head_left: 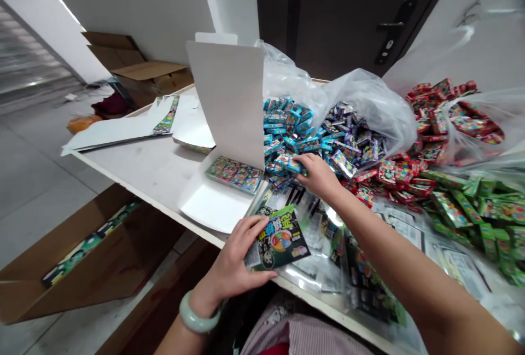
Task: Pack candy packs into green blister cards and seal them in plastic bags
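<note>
My left hand [235, 259], with a pale green bangle on the wrist, grips a dark printed plastic pouch [281, 240] at the table's near edge. My right hand [320, 175] reaches forward and pinches a small blue box [292, 164] at the edge of a heap of blue boxes [287, 125]. In front of the left hand stands an open white carton [229, 103] with its lid up and a row of small boxes [234, 173] inside. More dark pouches [328, 245] lie under my right forearm.
Purple boxes [353, 141] spill from a clear bag, red boxes [443, 114] lie at the right back, green boxes [479, 207] at the right. Flat white cartons [123, 128] lie on the table's far left. A brown cardboard box [82, 256] stands on the floor below.
</note>
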{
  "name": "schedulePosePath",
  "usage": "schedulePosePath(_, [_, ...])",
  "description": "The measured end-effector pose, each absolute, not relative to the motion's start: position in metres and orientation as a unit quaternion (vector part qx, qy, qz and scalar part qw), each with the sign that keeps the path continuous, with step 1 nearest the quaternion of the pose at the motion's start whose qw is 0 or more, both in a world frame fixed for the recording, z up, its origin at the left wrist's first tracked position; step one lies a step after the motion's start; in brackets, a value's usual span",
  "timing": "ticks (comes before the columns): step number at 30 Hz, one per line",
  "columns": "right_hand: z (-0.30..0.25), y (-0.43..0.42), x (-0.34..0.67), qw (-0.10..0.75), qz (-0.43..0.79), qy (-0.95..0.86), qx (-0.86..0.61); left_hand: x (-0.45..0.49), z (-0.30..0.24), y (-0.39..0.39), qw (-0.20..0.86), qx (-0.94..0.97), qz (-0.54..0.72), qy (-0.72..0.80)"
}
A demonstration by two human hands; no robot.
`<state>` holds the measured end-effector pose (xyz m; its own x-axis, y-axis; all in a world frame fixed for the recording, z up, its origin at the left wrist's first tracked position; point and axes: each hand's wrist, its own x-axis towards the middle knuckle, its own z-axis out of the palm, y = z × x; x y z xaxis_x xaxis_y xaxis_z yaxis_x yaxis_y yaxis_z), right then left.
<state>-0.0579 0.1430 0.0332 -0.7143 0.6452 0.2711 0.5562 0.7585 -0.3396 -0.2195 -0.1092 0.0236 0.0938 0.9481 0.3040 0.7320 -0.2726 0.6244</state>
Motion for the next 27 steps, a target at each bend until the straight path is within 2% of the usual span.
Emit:
schedulePosePath(5, [0.022, 0.118, 0.034, 0.218, 0.061, -0.929, -0.291, -0.217, 0.024, -0.099, 0.15, 0.734, 0.326, 0.576])
schedulePosePath(7, [0.016, 0.109, 0.056, 0.222, 0.076, -0.923, -0.304, -0.213, 0.024, -0.093, 0.143, 0.746, 0.315, 0.569])
schedulePosePath(13, [0.01, 0.093, 0.096, 0.317, 0.312, -0.8, -0.402, -0.201, 0.028, -0.087, 0.112, 0.761, 0.286, 0.571])
schedulePosePath(18, [0.017, 0.088, 0.137, 0.291, 0.418, -0.756, -0.411, -0.198, 0.027, -0.083, 0.106, 0.767, 0.273, 0.571])
schedulePosePath(21, [0.017, 0.085, 0.155, 0.303, 0.475, -0.725, -0.397, -0.191, 0.027, -0.077, 0.111, 0.774, 0.265, 0.564])
schedulePosePath(24, [0.011, 0.084, 0.164, 0.315, 0.466, -0.735, -0.38, -0.182, 0.029, -0.07, 0.122, 0.786, 0.257, 0.549])
schedulePosePath(27, [0.004, 0.086, 0.173, 0.268, 0.378, -0.816, -0.344, -0.175, 0.032, -0.065, 0.134, 0.794, 0.248, 0.539])
